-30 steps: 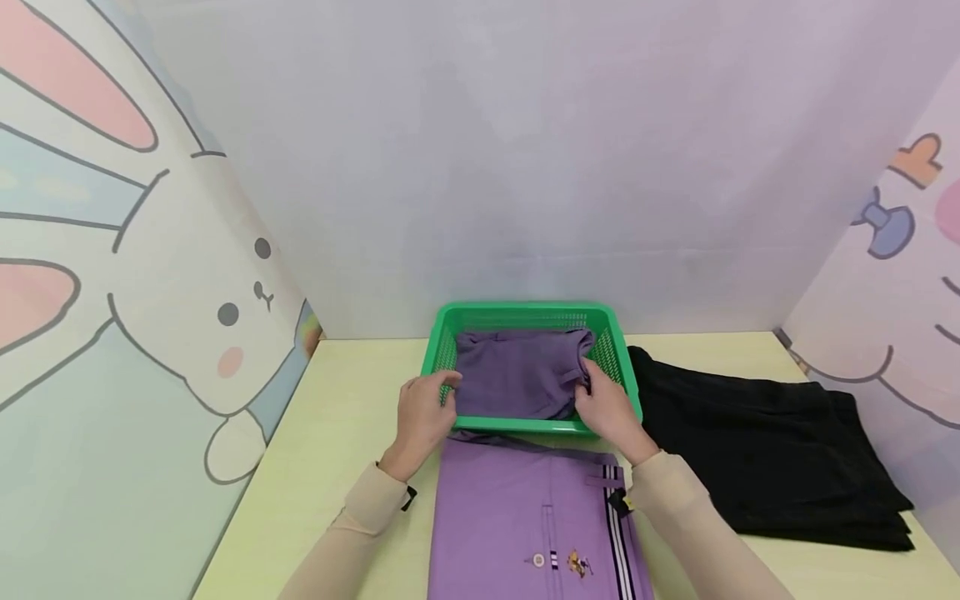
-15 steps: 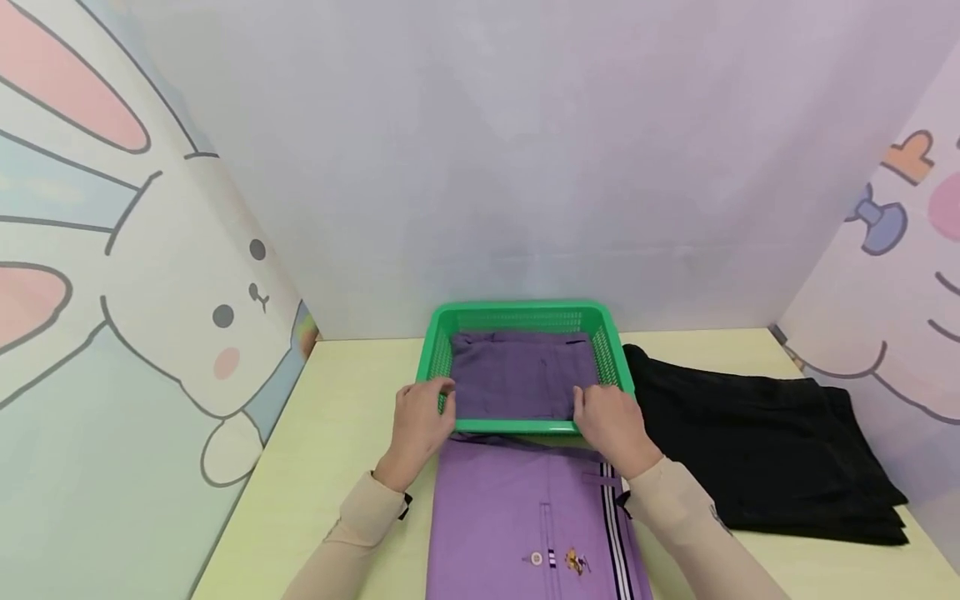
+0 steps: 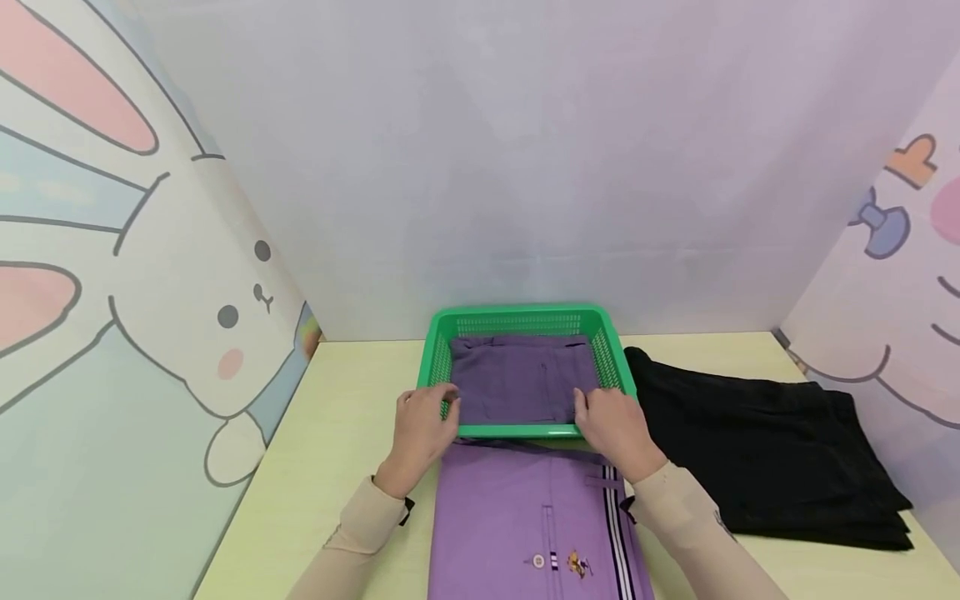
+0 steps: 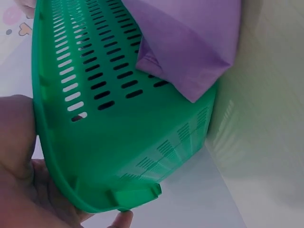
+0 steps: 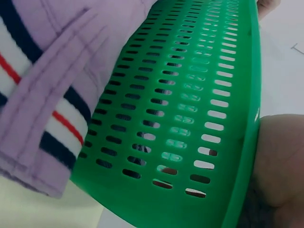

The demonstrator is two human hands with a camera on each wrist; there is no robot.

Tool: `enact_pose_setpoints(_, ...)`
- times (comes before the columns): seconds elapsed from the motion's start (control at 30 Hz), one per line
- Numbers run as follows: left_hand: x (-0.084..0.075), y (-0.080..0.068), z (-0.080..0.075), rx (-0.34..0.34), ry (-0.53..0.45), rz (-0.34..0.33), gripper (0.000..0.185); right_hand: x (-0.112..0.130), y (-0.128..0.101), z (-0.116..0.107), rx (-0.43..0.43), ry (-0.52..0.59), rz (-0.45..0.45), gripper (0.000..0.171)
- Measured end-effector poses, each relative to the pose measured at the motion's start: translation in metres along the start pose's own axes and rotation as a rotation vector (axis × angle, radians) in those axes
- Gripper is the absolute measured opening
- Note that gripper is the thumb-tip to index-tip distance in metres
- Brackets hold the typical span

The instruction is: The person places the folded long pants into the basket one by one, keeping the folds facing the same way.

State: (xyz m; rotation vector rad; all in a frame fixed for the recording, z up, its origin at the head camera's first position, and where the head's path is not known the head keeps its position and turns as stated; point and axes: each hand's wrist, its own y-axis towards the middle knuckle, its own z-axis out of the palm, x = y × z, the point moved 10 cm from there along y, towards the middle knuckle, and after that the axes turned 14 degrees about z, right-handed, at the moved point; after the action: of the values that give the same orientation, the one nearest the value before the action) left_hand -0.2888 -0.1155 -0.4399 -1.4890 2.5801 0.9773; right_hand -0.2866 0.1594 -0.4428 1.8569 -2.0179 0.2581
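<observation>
Hands: left hand [image 3: 422, 427] grips the near-left corner of the green basket [image 3: 525, 315]; right hand [image 3: 613, 425] grips its near-right corner, fingers curled over the rim.
Basket position: on the pale yellow table [image 3: 352, 392], centred, far rim near the back wall.
Basket contents: one folded dark purple garment [image 3: 517, 379], lying flat inside.
Near edge: the basket's front rim touches the lighter purple garment [image 3: 517, 517], which lies flat between the forearms.
Right edge: the black garment pile [image 3: 757, 442] lies just beside the basket's right side.
Left edge: bare tabletop runs to the bunny-printed wall panel [image 3: 150, 292].
Markings: lighter purple garment carries dark and white stripes, one button and a small embroidered emblem; no legible writing.
Count: one basket, two purple garments, one black pile.
</observation>
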Motion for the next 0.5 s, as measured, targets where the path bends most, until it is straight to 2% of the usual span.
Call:
enact_pose_setpoints(0.17,-0.004,-0.006,-0.004,-0.009,-0.087,-0.012,0.025,0.004,-0.015,-0.015,-0.134,0.120,-0.055,0.027)
enact_pose_setpoints(0.27,-0.008,-0.015,-0.012,-0.047,-0.148,-0.005,0.032,0.001,-0.031,-0.027,-0.203,0.176,-0.068,0.027)
enact_pose_setpoints(0.4,-0.011,-0.033,-0.027,-0.104,-0.174,-0.015,0.045,-0.014,-0.054,-0.051,-0.286,0.214,-0.008,0.027)
enact_pose_setpoints(0.5,-0.007,-0.050,-0.037,-0.134,-0.183,-0.065,0.057,-0.034,-0.066,-0.061,-0.250,0.245,0.099,0.037)
